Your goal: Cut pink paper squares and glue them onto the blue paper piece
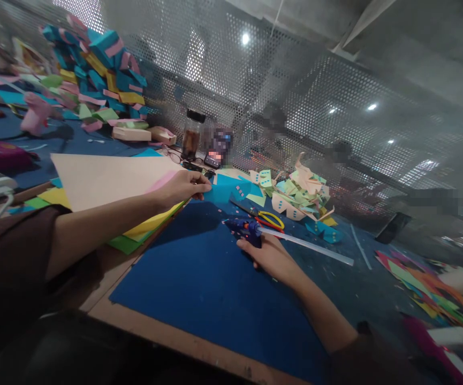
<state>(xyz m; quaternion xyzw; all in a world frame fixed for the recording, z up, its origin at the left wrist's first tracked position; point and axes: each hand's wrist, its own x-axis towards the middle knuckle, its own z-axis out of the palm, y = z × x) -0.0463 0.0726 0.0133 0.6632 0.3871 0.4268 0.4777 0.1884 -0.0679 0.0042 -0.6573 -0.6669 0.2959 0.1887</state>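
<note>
My right hand [273, 256] is wrapped round a blue glue gun [241, 228], its nozzle toward the left. A long clear glue stick [315, 248] juts out of the gun's back end. Pinched between the thumb and fingers of my left hand [185, 188] is a piece of blue paper [231, 188]. Small pink squares show on this paper. Just beyond the glue gun lie scissors [271, 219] with yellow and red handles. Under my left forearm a large cream sheet [103, 179] rests on yellow and green sheets [143, 230].
A heap of folded paper pieces [301, 190] sits behind the scissors. At the back stand a dark-lidded jar [193, 136] and a phone [219, 148]. Folded blue, pink and yellow paper [95, 67] is piled at left. Coloured strips [427, 283] lie at right on the blue tabletop [215, 299].
</note>
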